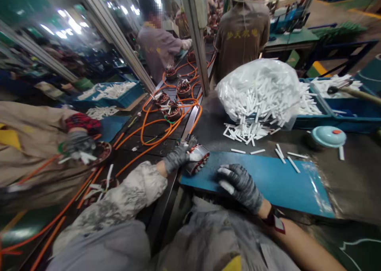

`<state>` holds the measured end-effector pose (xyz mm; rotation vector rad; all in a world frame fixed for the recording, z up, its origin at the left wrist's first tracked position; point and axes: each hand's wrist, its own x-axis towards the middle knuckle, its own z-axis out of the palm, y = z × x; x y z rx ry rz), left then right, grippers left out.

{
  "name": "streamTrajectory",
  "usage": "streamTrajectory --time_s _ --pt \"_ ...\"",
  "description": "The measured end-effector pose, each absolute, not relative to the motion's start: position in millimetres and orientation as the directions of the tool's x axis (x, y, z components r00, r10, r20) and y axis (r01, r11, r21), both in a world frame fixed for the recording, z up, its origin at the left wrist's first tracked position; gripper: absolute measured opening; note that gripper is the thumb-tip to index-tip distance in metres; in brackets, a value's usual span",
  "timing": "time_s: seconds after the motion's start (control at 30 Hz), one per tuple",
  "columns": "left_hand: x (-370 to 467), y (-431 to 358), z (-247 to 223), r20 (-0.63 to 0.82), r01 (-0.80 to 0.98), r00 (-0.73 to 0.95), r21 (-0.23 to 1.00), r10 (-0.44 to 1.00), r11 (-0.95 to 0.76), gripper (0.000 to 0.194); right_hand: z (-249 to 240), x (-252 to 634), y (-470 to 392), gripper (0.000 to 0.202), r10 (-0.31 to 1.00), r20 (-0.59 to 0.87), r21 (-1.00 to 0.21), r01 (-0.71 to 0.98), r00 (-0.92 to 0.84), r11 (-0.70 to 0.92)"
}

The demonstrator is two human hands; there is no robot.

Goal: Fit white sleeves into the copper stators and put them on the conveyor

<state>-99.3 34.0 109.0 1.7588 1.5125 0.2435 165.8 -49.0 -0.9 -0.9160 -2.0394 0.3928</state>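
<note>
My left hand [177, 158], in a grey glove with pale fingertips, grips a motor stator [199, 159] with copper windings. The stator is tilted on its side at the left end of a blue mat [262, 175]. Over the mat, just right of the stator, my right hand [239, 183] hovers in a matching glove. Its fingers are apart and slightly bent, and I see nothing in them. Loose white tubes [279, 153] lie on the far part of the mat and just beyond it.
A clear bag [262, 88] spills white tubes onto the bench. Blue bins [330, 120] and a light-blue lidded bowl [328, 137] stand right. More stators [172, 111] and orange cords [144, 124] lie along the conveyor. A co-worker's gloved hand [79, 142] works at the left.
</note>
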Motion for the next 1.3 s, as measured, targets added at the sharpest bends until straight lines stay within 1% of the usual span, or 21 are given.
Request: streamTrajectory --time_s 0.1,0.23,0.27,0.33,0.37,0.4,0.43,0.47,0.53,0.6,0.63,0.7,0.77,0.83,0.93,1.03,1.1,1.13,1.17,1.23,1.3 --pt "-77 29 106 -0.376 0.595 0.401 0.800 0.835 0.075 0.040 -4 159 -49 0.057 0.728 0.547 -0.579 0.442 -0.412 0.685" --pt "-73 34 122 -0.304 0.341 0.507 0.930 0.807 0.136 0.059 -17 171 -47 0.085 0.846 0.397 -0.678 0.508 -0.356 0.532" --pt "-72 41 126 -0.239 0.300 0.515 0.950 0.823 0.088 0.061 -19 176 -46 0.088 0.875 0.365 -0.687 0.542 -0.319 0.484" --pt "-68 63 127 -0.031 0.312 0.551 0.934 0.834 -0.172 0.054 -19 185 -44 0.088 0.904 0.350 -0.660 0.620 -0.246 0.425" --pt "-63 77 125 0.084 0.347 0.598 0.869 0.797 -0.352 0.050 -17 188 -44 0.085 0.904 0.367 -0.634 0.652 -0.218 0.415" --pt "-57 91 120 0.175 0.378 0.668 0.757 0.723 -0.533 0.048 -14 189 -45 0.081 0.898 0.394 -0.607 0.677 -0.197 0.415" --pt "-50 106 115 0.187 0.398 0.762 0.620 0.620 -0.676 0.049 -10 188 -46 0.076 0.885 0.426 -0.583 0.691 -0.188 0.427" --pt "-43 119 108 0.123 0.423 0.834 0.485 0.538 -0.766 0.051 -7 185 -46 0.072 0.869 0.455 -0.562 0.693 -0.197 0.451" --pt "-28 138 94 -0.124 0.490 0.872 0.228 0.474 -0.841 0.057 -2 175 -45 0.058 0.831 0.498 -0.522 0.679 -0.248 0.516" --pt "-19 146 86 -0.314 0.526 0.812 0.027 0.492 -0.850 0.058 -1 166 -41 0.041 0.809 0.519 -0.499 0.671 -0.275 0.548" --pt "-17 146 85 -0.350 0.528 0.788 -0.039 0.506 -0.849 0.057 -2 163 -37 0.035 0.812 0.524 -0.506 0.673 -0.258 0.540" --pt "-21 139 89 -0.334 0.538 0.775 -0.098 0.537 -0.837 0.055 -3 163 -29 0.031 0.836 0.513 -0.562 0.661 -0.193 0.497" --pt "-31 126 98 -0.309 0.605 0.741 -0.078 0.596 -0.793 0.053 -3 168 -21 0.033 0.870 0.463 -0.642 0.613 -0.168 0.460" --pt "-46 110 108 -0.319 0.696 0.681 0.003 0.659 -0.718 0.050 0 175 -16 0.033 0.887 0.411 -0.693 0.560 -0.209 0.453" --pt "-67 92 120 -0.329 0.750 0.659 0.224 0.676 -0.622 0.053 4 185 -12 0.031 0.895 0.373 -0.709 0.548 -0.244 0.445" --pt "-76 90 128 -0.361 0.694 0.709 0.507 0.606 -0.510 0.053 6 196 -13 0.037 0.888 0.338 -0.712 0.532 -0.311 0.457" --pt "-70 93 129 -0.342 0.650 0.734 0.603 0.587 -0.462 0.048 6 206 -13 0.045 0.851 0.307 -0.742 0.454 -0.426 0.494" --pt "-62 93 129 -0.317 0.637 0.746 0.597 0.585 -0.489 0.046 6 212 -13 0.048 0.828 0.288 -0.767 0.402 -0.481 0.500" --pt "-53 93 129 -0.295 0.634 0.758 0.545 0.582 -0.549 0.045 6 216 -12 0.050 0.807 0.272 -0.795 0.350 -0.523 0.495" --pt "-28 88 130 -0.314 0.638 0.769 0.336 0.556 -0.693 0.043 6 222 -9 0.052 0.792 0.247 -0.849 0.270 -0.558 0.455" --pt "-4 79 133 -0.399 0.627 0.740 0.118 0.541 -0.770 0.040 8 221 -5 0.048 0.809 0.211 -0.893 0.228 -0.549 0.387"
